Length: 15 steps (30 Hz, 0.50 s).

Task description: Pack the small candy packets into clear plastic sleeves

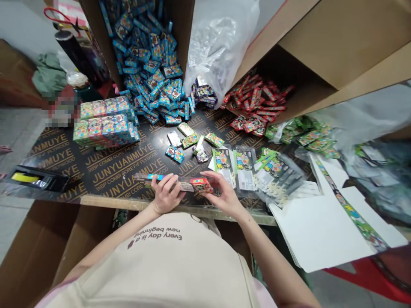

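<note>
Roughly crosswise: long pack (186,186), red end (199,182) rightward.

head view | worn on head | faces forward, down | close above hands (167,194) and tabletop (96,172)

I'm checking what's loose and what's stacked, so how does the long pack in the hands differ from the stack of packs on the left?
The long pack is in the left hand and right hand; the stack of packs rests on the tabletop.
The long pack is thin; the stack is bulky.
The long pack shows red and blue; the stack's front is mainly green.
Both carry colourful printing.
</note>
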Tool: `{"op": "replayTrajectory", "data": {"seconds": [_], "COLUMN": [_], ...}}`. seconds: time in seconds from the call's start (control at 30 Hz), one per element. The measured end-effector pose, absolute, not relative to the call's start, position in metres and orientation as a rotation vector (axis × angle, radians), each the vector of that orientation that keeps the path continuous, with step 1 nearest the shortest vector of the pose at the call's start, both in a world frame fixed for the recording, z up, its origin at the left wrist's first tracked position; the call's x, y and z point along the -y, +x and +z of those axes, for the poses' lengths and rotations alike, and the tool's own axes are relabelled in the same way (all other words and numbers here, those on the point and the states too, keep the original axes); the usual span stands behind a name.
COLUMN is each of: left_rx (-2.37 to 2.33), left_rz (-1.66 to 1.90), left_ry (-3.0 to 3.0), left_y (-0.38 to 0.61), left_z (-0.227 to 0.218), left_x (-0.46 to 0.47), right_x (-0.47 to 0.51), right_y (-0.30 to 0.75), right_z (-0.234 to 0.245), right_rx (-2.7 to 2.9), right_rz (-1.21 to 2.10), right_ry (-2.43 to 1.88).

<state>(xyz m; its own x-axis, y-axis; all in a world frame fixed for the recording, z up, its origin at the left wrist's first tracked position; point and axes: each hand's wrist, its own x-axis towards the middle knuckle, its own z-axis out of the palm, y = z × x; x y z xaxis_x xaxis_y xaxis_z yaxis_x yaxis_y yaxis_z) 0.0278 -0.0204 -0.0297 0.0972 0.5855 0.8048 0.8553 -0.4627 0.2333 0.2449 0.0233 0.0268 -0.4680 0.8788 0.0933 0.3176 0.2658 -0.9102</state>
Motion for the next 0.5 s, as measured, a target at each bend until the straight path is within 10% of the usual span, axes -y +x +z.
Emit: {"op": "replayTrajectory", "data": {"seconds": [0.5], "left_rx": [1.642], "left_rz": [-1.285], "left_ry": [-2.272], "left_y": [0.022], "left_z": [-0.037], "left_x": [0.018], "right_x": [-0.006], "right_y": [0.222], "right_z": [0.011], "right_rx": [1.922], "right_rz": [0.724], "right_ry": [-1.109]}}
